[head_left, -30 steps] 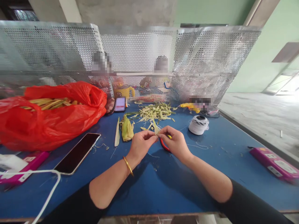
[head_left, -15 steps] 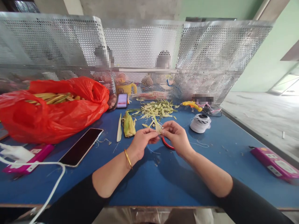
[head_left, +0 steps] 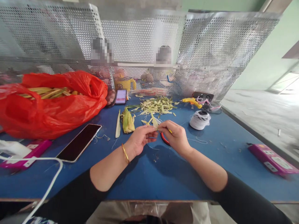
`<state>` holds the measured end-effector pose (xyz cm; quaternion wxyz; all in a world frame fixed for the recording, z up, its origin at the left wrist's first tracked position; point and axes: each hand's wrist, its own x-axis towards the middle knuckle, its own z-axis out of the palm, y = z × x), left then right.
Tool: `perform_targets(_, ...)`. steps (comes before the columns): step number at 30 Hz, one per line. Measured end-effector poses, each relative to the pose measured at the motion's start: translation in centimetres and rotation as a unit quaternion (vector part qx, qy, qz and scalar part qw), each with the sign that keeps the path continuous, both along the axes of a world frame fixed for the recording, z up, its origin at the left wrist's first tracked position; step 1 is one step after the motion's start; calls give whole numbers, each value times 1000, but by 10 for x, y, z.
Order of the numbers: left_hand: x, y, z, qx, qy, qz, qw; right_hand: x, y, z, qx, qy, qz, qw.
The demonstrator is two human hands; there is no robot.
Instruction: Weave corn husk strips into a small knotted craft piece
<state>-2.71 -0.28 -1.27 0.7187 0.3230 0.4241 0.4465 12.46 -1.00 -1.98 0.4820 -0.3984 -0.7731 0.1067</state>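
Between my two hands a small pale green husk piece (head_left: pixel 155 121) points up and away from me. My left hand (head_left: pixel 141 137), with a gold bangle at the wrist, is closed on its left side, thumb and fingers together. My right hand (head_left: pixel 175 134) pinches its lower end. Red-handled scissors (head_left: pixel 164 138) lie partly under my right hand. A husk bundle (head_left: pixel 128 120) and a single long husk strip (head_left: pixel 118 125) rest left of my hands. Beyond them is a pile of cut strips (head_left: pixel 157 105).
On the blue table (head_left: pixel 187 183) are a red bag (head_left: pixel 77 115), a dark phone (head_left: pixel 79 142), white string (head_left: pixel 200 120), a yellow glue gun (head_left: pixel 192 102) and a magenta box (head_left: pixel 272 158). A perforated metal screen (head_left: pixel 140 40) stands behind, with people beyond it.
My left fingers have loosened a little and spread along the husk piece, while my right fingers have curled in more. The whole view has shifted slightly.
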Motion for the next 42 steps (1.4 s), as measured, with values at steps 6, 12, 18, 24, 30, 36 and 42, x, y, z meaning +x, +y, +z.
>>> perform_targets(6, 1, 0, -2, 71, 32, 31, 996, -1, 0, 3, -41, 2, -2, 999)
perform_targets(12, 4, -2, -1, 150, 80, 51, 984, -3, -1, 2, -108, 62, -23, 992)
perform_targets(18, 6, -3, -4, 173, 92, 59, 979, -5, -2, 3, -128, 98, -22, 987)
perform_targets(24, 7, -2, -4, 150, 87, 57, 983, -3, -2, 2, -123, 86, -14, 989)
perform_targets(30, 4, -3, -2, 54, 30, 24, 998, -1, -1, 1, -38, 14, 14, 999)
perform_targets(36, 4, -4, -1, 56, 37, 41, 997, -1, -2, 3, -30, 10, 6, 999)
perform_targets(42, 7, -1, -5, 153, 95, 79, 980, -2, -2, 5, -72, 34, -19, 997)
